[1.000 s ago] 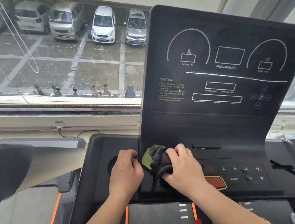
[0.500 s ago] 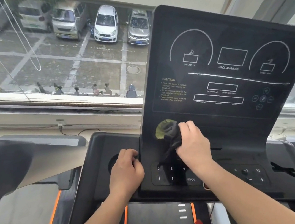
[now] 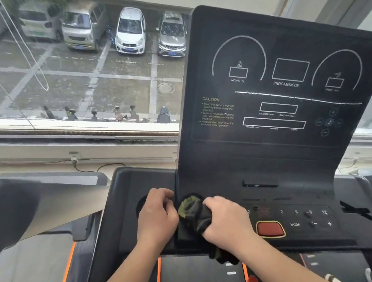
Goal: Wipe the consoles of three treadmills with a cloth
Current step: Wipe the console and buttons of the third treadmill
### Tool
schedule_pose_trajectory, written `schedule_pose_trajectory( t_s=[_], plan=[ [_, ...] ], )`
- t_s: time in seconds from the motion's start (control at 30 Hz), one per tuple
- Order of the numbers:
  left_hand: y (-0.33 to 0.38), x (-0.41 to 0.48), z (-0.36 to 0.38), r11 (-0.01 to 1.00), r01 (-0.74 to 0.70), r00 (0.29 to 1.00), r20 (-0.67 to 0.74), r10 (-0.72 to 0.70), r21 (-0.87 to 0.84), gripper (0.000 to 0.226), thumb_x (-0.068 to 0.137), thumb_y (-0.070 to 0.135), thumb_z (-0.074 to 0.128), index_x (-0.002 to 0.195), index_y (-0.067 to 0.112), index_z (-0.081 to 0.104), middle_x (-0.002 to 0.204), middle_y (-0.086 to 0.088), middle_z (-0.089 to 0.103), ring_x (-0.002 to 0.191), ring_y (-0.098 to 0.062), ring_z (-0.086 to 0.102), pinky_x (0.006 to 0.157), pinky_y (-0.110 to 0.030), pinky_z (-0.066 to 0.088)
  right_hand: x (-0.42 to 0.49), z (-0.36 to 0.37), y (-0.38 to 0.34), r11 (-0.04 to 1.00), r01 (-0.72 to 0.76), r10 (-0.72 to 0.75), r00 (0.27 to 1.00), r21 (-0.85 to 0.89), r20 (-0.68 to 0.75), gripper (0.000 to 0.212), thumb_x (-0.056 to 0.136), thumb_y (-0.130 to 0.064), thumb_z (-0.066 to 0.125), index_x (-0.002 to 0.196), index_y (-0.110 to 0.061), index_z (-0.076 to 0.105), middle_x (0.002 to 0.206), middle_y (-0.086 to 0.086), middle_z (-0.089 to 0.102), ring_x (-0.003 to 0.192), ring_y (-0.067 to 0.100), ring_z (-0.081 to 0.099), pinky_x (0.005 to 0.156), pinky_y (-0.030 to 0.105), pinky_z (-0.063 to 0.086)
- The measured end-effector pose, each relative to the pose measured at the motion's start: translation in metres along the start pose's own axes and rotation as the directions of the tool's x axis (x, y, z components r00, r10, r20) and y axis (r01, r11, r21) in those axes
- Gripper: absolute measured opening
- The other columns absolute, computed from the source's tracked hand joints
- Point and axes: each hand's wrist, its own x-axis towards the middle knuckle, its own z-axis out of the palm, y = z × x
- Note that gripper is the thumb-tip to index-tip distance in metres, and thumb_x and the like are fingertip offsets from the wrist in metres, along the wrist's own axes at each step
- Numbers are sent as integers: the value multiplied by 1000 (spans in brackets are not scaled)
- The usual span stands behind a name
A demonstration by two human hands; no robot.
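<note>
One crumpled dark cloth (image 3: 192, 212) gripped in right hand (image 3: 227, 220), left hand (image 3: 157, 217) curled round smooth black console (image 3: 277, 164) edge

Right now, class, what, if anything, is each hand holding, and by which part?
Right hand grips the cloth around its middle. Left hand curls at the console's edge; its hold cannot be told.

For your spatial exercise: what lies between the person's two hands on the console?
In the head view, a bunched dark cloth, gripped by the right hand.
</note>
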Motion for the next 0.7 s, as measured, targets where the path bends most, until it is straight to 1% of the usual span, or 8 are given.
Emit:
schedule_pose_trajectory(
  t_s=[0.1,0.2,0.3,0.37,0.43,0.5,0.6,0.7],
  plan=[
    [-3,1,0,999,-33,999,21,33,24,23,93,9,62,103,29,68,98,18,58,84,-7,61,76,-30,52,-8,4,5,999,44,-44,999,-19,9,27,84,-35,57,110,-26,57,109,-5,56,112,22,59,81,34,46],
    [0,1,0,999,-19,999,44,18,29,24,93,11,62,102,32,69,98,19,57,82,-7,61,74,-27,50,21,-2,19,998,-22,16,996,-63,-91,34,83,-29,61,116,-26,54,115,-3,52,116,25,58,83,36,49],
    [2,1,0,999,-7,998,54,5,37,24,93,12,60,102,33,68,98,21,56,80,-5,61,71,-22,45,47,-5,27,985,-69,34,977,-160,-211,44,78,-24,72,118,-19,57,112,1,53,107,28,60,67,35,44],
    [3,1,-1,999,-5,998,58,2,47,23,93,13,60,102,33,68,98,20,55,81,-6,61,72,-22,45,46,2,27,989,-66,29,964,-133,-263,46,73,-22,76,116,-17,61,106,3,55,100,30,62,63,33,40],
    [2,0,-2,999,-4,998,58,1,46,22,93,14,60,102,32,68,98,19,55,82,-7,60,73,-23,46,37,5,21,995,-70,55,975,-65,-213,44,78,-28,71,120,-20,61,110,1,58,107,29,61,73,36,46],
    [2,0,-2,999,-7,999,53,5,47,22,93,13,60,102,32,68,98,18,55,81,-7,60,72,-22,45,26,6,15,999,-33,29,988,-25,-154,38,80,-34,65,116,-24,62,109,-3,59,109,27,61,81,37,50],
    [-1,-1,-2,999,-12,999,48,10,53,22,92,13,61,101,32,68,98,19,55,79,-7,59,70,-20,43,-2,12,9,999,43,-43,995,-2,-86,27,78,-38,60,102,-26,59,102,-3,59,105,25,63,79,36,50],
    [1,0,-1,999,-12,999,52,9,47,22,93,13,60,100,32,67,99,20,56,82,-5,59,70,-18,41,-24,22,10,993,114,-114,991,-6,-65,28,77,-42,58,101,-27,60,99,-5,58,101,24,64,73,37,50]
  ],
)
